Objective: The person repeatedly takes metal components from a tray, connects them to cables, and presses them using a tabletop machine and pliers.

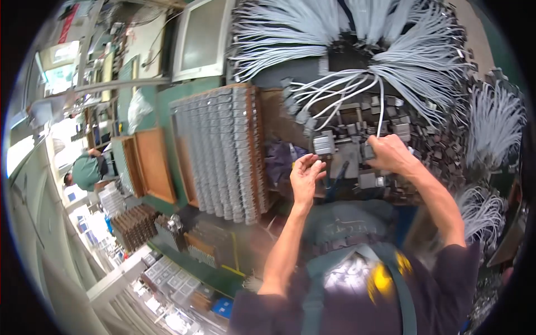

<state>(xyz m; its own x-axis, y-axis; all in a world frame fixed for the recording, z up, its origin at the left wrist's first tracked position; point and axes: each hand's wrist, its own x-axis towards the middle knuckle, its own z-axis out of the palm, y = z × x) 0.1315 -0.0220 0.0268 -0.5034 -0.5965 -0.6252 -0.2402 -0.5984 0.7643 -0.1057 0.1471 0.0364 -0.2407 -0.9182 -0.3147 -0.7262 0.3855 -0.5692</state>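
Note:
My right hand [392, 154] is closed on the lower end of a light grey cable [381, 106], over the worktop; the cable's tip is hidden by my fingers. My left hand [307, 174] is raised beside it, fingers loosely curled and apart, with nothing visible in them. Just beyond the left hand stands a small silvery block [323, 143]. Blue handles of a tool [338, 174] lie between my hands. Many small metal pieces [430, 144] are heaped to the right of my right hand. A large fan of light grey cables [413, 72] spreads behind them.
A wooden-edged tray [258, 151] with rows of grey parts stands at left, near a dark purple cloth [286, 159]. More cable bundles [494, 125] are at far right. Another person [89, 170] is in the left background, near brown wooden boards [155, 164].

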